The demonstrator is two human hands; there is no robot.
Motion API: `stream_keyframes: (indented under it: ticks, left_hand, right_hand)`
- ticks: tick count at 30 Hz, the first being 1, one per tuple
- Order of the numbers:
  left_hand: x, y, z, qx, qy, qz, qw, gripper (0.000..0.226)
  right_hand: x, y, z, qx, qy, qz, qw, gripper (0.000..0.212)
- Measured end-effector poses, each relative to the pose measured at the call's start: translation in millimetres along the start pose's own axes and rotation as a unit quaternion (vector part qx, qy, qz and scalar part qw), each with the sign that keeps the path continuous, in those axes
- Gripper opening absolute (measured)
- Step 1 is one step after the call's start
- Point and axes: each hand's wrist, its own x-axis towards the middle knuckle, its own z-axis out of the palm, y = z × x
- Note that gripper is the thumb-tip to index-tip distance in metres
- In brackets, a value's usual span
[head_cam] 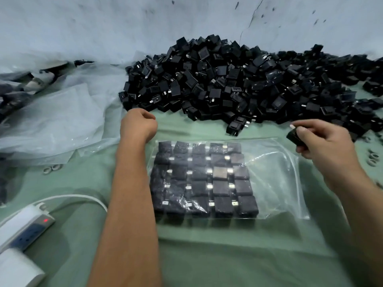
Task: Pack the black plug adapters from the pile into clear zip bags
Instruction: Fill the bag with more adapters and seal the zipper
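At the lower left of the frame a white power strip [24, 226] lies on the green table [207, 255], with a small red light glowing on it. Above it, at the left edge, crumpled clear plastic sheets [58, 119] are spread out. Next comes the left hand [138, 124], just past the top left corner of the clear zip bag [275, 179]; its fingers are curled in, and whether they hold anything cannot be told. The bag lies flat in the middle of the frame, and its left part is filled with neat rows of packed adapters [204, 180]. Above the bag, across the middle and right, sits the big pile of black plug adapters [238, 83], heaped against the pale wall [124, 23]. At the right, the right hand [323, 141] pinches one black adapter [294, 137] between thumb and fingers, above the bag's top right corner.
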Motion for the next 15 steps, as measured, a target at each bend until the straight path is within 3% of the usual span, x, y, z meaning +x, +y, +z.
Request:
stream_keyframes:
  ticks: [4, 9, 12, 15]
  left_hand:
    - [-5.7, 7.4, 2.8, -0.01, -0.03, 0.012, 0.999, 0.026]
    - [-20.5, 14.9, 5.7, 0.007, -0.161, 0.1, 0.982, 0.012]
    - [-22.4, 15.8, 6.0, 0.053, -0.213, 0.111, 0.969, 0.014]
    - [-18.7, 12.5, 2.1, 0.072, -0.22, 0.105, 0.967, 0.024]
  right_hand:
    - [-19.7, 20.2, -4.8, 0.013, -0.057, 0.023, 0.998, 0.021]
    - [-27.5, 13.7, 3.4, 0.03, -0.148, 0.006, 0.989, 0.014]
    - [-31.9, 12.3, 3.6, 0.114, -0.201, 0.043, 0.972, 0.026]
    - [-33.1, 11.5, 3.5, 0.127, -0.25, 0.038, 0.959, 0.022]
